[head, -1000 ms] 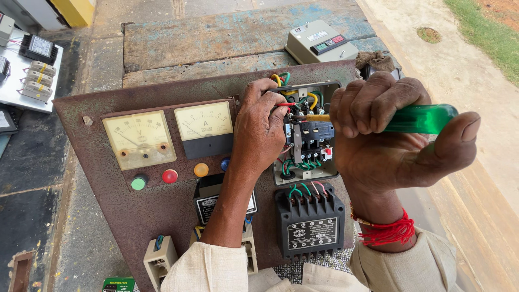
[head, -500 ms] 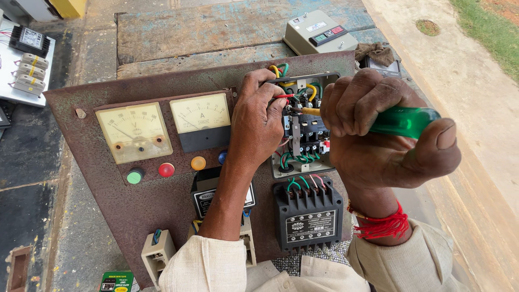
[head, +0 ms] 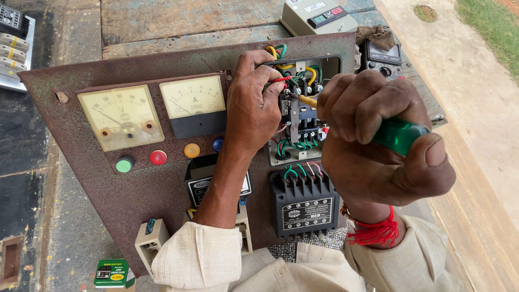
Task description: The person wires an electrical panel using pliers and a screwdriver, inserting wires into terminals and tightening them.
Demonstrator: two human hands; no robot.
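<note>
A rusty brown control panel [head: 108,184] leans toward me, carrying two cream dial meters [head: 121,116], coloured indicator lamps and a wired contactor block [head: 303,108]. My left hand [head: 254,108] rests on the block's left side, fingertips pinching coloured wires near its top. My right hand [head: 373,146] is wrapped around a green-handled screwdriver [head: 400,135], whose yellow shaft points into the block's terminals. A black transformer box [head: 305,203] sits below the block.
A grey device [head: 319,16] and a dark multimeter [head: 381,57] lie behind the panel on a worn wooden bench. A white tray of parts [head: 13,48] is at the far left. A small green box [head: 112,273] sits by the panel's lower corner.
The view has drawn closer to the panel. Both hands stay at the wired block, the right one with the screwdriver shifted slightly down and left.
</note>
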